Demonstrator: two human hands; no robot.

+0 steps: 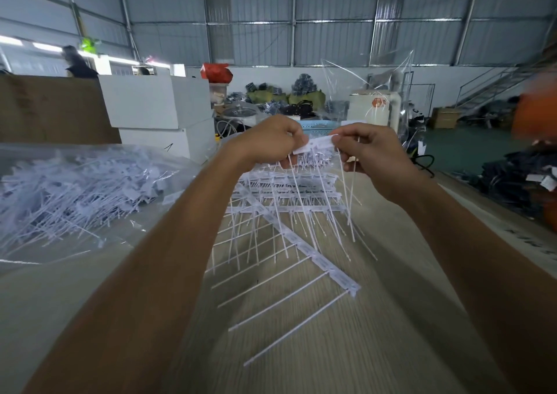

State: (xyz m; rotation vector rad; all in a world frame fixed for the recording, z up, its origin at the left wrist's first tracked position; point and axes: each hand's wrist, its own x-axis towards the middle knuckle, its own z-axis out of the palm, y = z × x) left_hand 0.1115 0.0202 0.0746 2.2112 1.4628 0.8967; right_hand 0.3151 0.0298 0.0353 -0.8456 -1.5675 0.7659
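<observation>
Both of my hands are raised over the table and pinch one short strip of white plastic tag ties (316, 145). My left hand (271, 140) grips its left end, my right hand (369, 152) its right end. Thin white tails hang down from the strip between the hands. Below them a stack of longer strips of the same ties (289, 200) lies on the wood-grain table (346, 348). One long strip (319, 261) runs diagonally toward the near right, its tails pointing left.
A clear plastic bag of loose white ties (75, 194) lies on the table at the left. White boxes (156, 104) and brown cardboard (51, 110) stand behind it. Dark goods are piled on the floor at the right (518, 179) and along the far wall.
</observation>
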